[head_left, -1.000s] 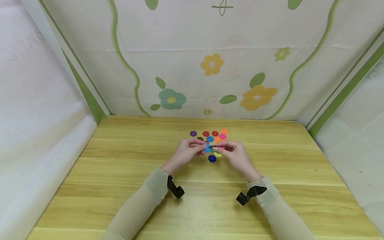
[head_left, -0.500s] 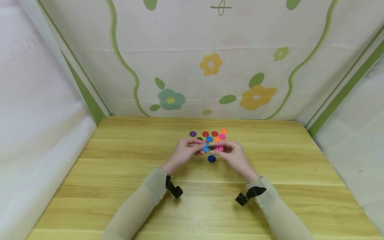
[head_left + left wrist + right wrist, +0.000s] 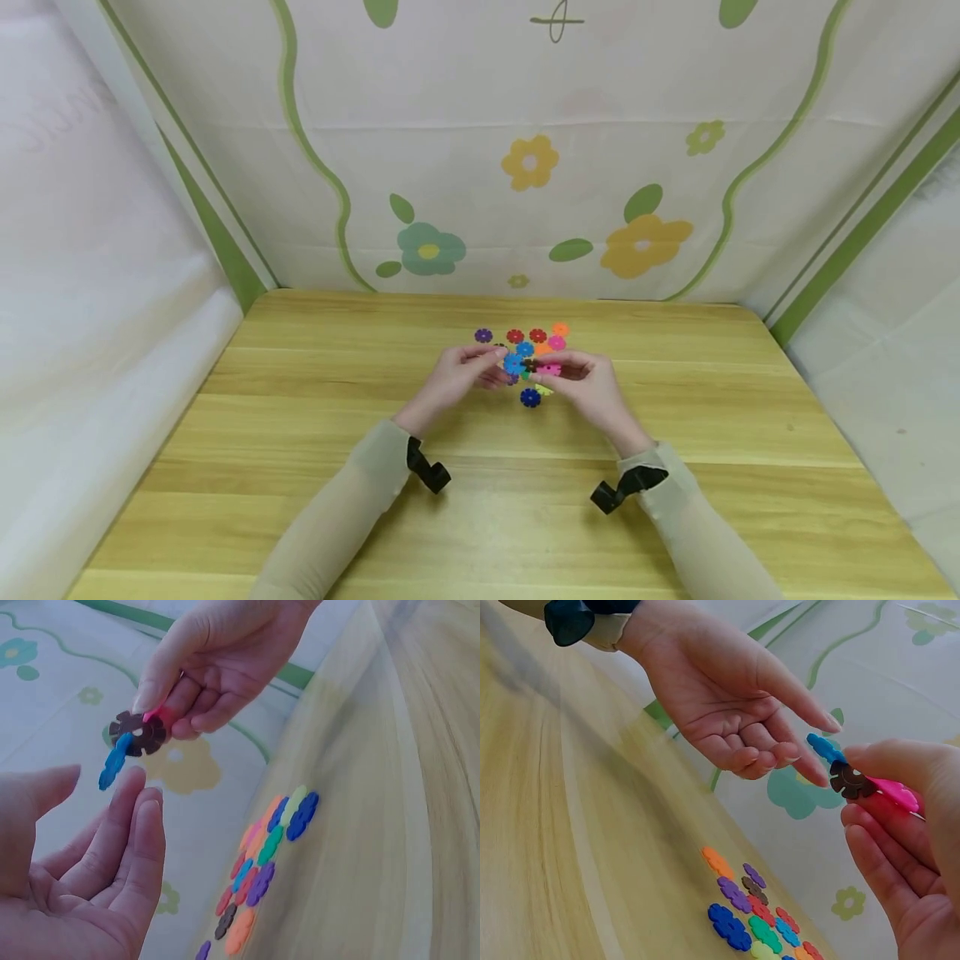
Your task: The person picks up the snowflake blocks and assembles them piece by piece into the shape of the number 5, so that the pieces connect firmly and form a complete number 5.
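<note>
Three notched plastic discs are joined in a chain: a brown disc [image 3: 851,782] in the middle, a blue disc [image 3: 114,763] on one side and a pink disc [image 3: 898,793] on the other. My right hand [image 3: 588,383] pinches this chain between thumb and fingers, raised over the table. Facing the blue disc, my left hand [image 3: 457,375] has its thumb and fingers spread apart and holds nothing. In the left wrist view a small gap separates its fingertips from the blue disc.
Several loose notched discs lie below the hands on the wooden table [image 3: 337,433], among them a dark blue disc [image 3: 530,397], a purple disc [image 3: 483,335] and an orange disc [image 3: 718,862]. A printed cloth [image 3: 465,150] rises behind the table.
My left hand has let go of the blue disc and drawn back slightly to the left. The right hand stays nearly in place with the joined discs.
</note>
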`<action>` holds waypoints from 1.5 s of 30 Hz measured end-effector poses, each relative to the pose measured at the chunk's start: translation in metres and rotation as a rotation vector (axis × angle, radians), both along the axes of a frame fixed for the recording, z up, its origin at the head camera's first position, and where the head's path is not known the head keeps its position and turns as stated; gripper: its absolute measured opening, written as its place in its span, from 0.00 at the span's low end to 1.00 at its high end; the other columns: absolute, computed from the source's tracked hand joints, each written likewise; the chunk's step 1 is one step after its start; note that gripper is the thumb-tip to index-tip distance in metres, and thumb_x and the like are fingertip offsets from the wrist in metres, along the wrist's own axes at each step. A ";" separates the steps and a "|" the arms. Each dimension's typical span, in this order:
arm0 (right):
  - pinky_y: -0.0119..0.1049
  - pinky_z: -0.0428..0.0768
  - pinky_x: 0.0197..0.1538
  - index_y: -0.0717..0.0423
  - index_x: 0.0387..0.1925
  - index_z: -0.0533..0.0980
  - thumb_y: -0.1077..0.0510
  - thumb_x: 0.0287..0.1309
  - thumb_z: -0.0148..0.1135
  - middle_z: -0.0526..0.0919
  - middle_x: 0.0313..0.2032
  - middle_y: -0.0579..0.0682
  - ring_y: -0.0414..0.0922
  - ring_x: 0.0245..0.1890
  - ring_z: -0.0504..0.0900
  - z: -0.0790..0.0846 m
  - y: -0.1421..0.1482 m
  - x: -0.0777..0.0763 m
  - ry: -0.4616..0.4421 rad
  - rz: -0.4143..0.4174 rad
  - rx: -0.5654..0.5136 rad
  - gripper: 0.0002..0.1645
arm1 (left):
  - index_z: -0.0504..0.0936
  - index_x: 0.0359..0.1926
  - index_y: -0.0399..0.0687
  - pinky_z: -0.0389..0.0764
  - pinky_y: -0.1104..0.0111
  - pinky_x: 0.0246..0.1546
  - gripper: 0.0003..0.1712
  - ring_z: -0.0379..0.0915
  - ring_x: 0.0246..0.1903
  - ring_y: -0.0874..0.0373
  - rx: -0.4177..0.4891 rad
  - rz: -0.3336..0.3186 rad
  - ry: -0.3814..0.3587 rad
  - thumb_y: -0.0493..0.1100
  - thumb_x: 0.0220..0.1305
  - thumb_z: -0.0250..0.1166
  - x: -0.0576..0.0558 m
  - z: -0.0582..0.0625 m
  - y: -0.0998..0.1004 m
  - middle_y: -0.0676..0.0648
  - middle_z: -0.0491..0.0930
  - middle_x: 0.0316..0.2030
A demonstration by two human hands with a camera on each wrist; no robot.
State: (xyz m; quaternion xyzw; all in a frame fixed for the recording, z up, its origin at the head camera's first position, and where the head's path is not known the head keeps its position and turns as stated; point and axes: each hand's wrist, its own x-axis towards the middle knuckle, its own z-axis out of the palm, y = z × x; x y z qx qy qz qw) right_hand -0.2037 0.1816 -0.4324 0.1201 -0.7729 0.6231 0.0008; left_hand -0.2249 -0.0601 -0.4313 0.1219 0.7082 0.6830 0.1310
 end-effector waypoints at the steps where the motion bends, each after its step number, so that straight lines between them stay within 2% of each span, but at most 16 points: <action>1: 0.39 0.86 0.41 0.60 0.49 0.85 0.59 0.58 0.76 0.87 0.45 0.54 0.48 0.39 0.85 0.000 0.001 0.000 -0.002 -0.008 0.002 0.17 | 0.82 0.56 0.36 0.85 0.57 0.47 0.23 0.83 0.43 0.39 -0.003 0.014 0.004 0.52 0.75 0.63 -0.001 0.000 -0.002 0.38 0.87 0.40; 4: 0.44 0.86 0.43 0.59 0.49 0.85 0.58 0.57 0.77 0.87 0.44 0.53 0.47 0.39 0.85 0.000 0.004 -0.001 -0.003 -0.027 0.014 0.18 | 0.80 0.58 0.35 0.82 0.52 0.52 0.25 0.82 0.46 0.37 -0.002 0.056 0.006 0.51 0.74 0.64 -0.006 -0.001 -0.009 0.36 0.86 0.43; 7: 0.43 0.86 0.43 0.59 0.48 0.85 0.56 0.56 0.78 0.87 0.44 0.54 0.48 0.39 0.85 0.001 0.008 -0.002 0.010 -0.034 0.016 0.19 | 0.80 0.60 0.34 0.79 0.49 0.56 0.25 0.80 0.51 0.36 -0.017 0.084 0.019 0.49 0.72 0.66 -0.015 -0.004 -0.019 0.35 0.85 0.47; 11: 0.43 0.86 0.43 0.59 0.48 0.85 0.55 0.55 0.79 0.87 0.45 0.55 0.49 0.39 0.85 0.002 0.011 -0.003 0.025 -0.030 0.004 0.20 | 0.81 0.59 0.35 0.80 0.53 0.55 0.24 0.80 0.52 0.43 -0.136 0.110 0.063 0.46 0.69 0.69 -0.027 -0.011 -0.027 0.42 0.85 0.49; 15: 0.47 0.86 0.44 0.59 0.47 0.85 0.56 0.54 0.79 0.87 0.45 0.54 0.49 0.38 0.86 0.000 0.013 -0.003 0.030 -0.031 -0.004 0.20 | 0.83 0.58 0.39 0.81 0.58 0.53 0.23 0.81 0.47 0.54 -0.281 0.079 0.093 0.45 0.66 0.73 -0.034 -0.024 -0.026 0.49 0.86 0.46; 18: 0.46 0.86 0.44 0.60 0.48 0.85 0.56 0.55 0.79 0.87 0.45 0.55 0.49 0.38 0.86 -0.001 0.013 -0.004 0.025 -0.026 -0.013 0.20 | 0.84 0.57 0.38 0.81 0.60 0.53 0.23 0.82 0.45 0.55 -0.314 0.047 0.095 0.42 0.63 0.75 -0.038 -0.034 -0.023 0.48 0.86 0.45; 21: 0.46 0.86 0.44 0.61 0.48 0.85 0.57 0.55 0.78 0.87 0.45 0.55 0.48 0.38 0.86 0.000 0.013 -0.003 0.027 -0.023 -0.028 0.20 | 0.84 0.56 0.37 0.81 0.61 0.51 0.24 0.82 0.44 0.54 -0.340 0.035 0.104 0.40 0.60 0.77 -0.039 -0.037 -0.021 0.45 0.86 0.46; 29: 0.46 0.86 0.44 0.62 0.48 0.85 0.58 0.55 0.78 0.87 0.46 0.56 0.48 0.38 0.86 0.004 0.014 -0.001 0.036 -0.025 -0.040 0.20 | 0.85 0.54 0.39 0.82 0.64 0.48 0.24 0.79 0.42 0.55 -0.411 0.004 0.115 0.36 0.55 0.79 -0.040 -0.036 -0.018 0.48 0.84 0.44; 40: 0.44 0.86 0.41 0.61 0.48 0.85 0.56 0.56 0.78 0.87 0.45 0.56 0.49 0.37 0.85 0.002 0.016 -0.001 0.039 -0.034 -0.033 0.20 | 0.88 0.49 0.44 0.79 0.65 0.42 0.17 0.76 0.39 0.55 -0.530 -0.034 0.106 0.38 0.58 0.78 -0.040 -0.028 -0.012 0.50 0.83 0.39; 45: 0.44 0.86 0.42 0.61 0.48 0.85 0.56 0.56 0.78 0.87 0.45 0.55 0.49 0.38 0.85 0.002 0.016 -0.002 0.034 -0.033 -0.030 0.20 | 0.89 0.46 0.45 0.79 0.66 0.40 0.14 0.76 0.37 0.55 -0.531 -0.032 0.121 0.39 0.59 0.77 -0.041 -0.030 -0.013 0.51 0.82 0.37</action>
